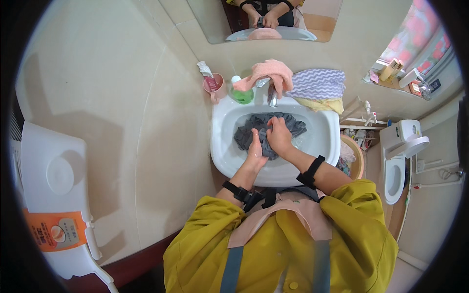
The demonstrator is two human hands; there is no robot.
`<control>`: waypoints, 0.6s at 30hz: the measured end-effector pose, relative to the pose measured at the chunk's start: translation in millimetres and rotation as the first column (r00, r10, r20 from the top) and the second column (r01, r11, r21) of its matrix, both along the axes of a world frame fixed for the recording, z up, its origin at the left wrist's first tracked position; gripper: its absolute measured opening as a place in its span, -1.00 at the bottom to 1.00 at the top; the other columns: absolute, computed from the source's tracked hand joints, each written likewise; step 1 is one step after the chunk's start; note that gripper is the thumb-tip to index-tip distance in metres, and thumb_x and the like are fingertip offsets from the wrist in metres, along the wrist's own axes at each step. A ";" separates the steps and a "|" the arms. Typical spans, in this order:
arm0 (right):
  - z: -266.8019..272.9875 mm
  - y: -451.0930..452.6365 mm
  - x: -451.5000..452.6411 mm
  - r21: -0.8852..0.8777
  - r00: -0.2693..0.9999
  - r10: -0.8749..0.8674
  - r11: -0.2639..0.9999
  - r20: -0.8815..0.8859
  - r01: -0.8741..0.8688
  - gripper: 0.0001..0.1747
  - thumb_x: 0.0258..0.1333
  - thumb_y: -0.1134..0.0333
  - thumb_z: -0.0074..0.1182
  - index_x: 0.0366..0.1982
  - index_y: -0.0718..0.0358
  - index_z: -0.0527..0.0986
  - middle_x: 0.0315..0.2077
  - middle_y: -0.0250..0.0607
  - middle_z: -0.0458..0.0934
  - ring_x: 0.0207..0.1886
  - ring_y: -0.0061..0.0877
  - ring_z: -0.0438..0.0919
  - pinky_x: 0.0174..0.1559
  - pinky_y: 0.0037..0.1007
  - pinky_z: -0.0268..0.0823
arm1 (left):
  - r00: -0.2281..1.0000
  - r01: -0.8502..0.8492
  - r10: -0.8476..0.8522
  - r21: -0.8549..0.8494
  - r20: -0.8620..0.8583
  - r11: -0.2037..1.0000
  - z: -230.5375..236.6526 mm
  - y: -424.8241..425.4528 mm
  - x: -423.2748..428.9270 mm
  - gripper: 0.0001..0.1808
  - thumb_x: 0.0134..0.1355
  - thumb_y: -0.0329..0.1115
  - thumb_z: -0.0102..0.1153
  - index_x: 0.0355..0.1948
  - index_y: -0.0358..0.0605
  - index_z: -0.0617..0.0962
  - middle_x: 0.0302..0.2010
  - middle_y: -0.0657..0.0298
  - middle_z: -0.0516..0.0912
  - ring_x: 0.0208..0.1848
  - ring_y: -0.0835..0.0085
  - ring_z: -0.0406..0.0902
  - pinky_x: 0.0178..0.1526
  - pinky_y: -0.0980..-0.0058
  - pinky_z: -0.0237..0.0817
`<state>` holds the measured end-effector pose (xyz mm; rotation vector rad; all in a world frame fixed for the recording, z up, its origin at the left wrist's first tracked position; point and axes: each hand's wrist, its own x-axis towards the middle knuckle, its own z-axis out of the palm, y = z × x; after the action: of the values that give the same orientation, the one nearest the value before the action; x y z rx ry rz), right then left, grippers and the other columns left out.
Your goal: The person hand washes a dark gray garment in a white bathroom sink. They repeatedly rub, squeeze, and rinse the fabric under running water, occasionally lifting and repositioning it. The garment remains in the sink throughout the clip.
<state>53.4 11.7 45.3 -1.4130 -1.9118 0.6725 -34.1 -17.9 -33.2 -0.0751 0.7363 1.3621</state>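
A wet dark grey cloth (289,122) lies bunched in the white washbasin (218,146), with some water around it. My left hand (255,148) is at the cloth's near left side, thumb raised, with part of the cloth against its palm. Across from it, my right hand (279,136) bends its fingers onto a raised fold of the same cloth. The chrome faucet (272,96) stands behind both hands, with a pink cloth (273,71) draped over its top. How firmly the left fingers hold the fabric is hidden.
On the basin's back rim stand a green bottle (243,96) and a striped cloth (317,83) over a yellow one (322,104). A pink cup (219,88) holding a tube is at the left corner. Right of the basin are a tub of laundry (358,157) and a toilet (395,179).
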 end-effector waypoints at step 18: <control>-51.5 0.9 4.8 -0.051 0.954 0.284 0.956 -0.092 -0.289 -0.90 -0.14 0.49 -0.06 -0.48 0.14 0.39 -0.40 -0.09 0.35 -0.31 -0.12 0.42 -0.28 -0.17 0.30 | 0.994 -0.089 0.076 0.178 0.080 0.980 -11.5 -6.8 6.7 -0.66 0.25 -0.08 -0.15 -0.19 -0.12 0.45 -0.24 0.22 0.53 -0.19 0.34 0.50 -0.08 0.33 0.34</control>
<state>58.3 12.6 -6.2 -1.1336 -2.0643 0.9220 -27.4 -24.7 -44.6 -0.0109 0.5509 1.4925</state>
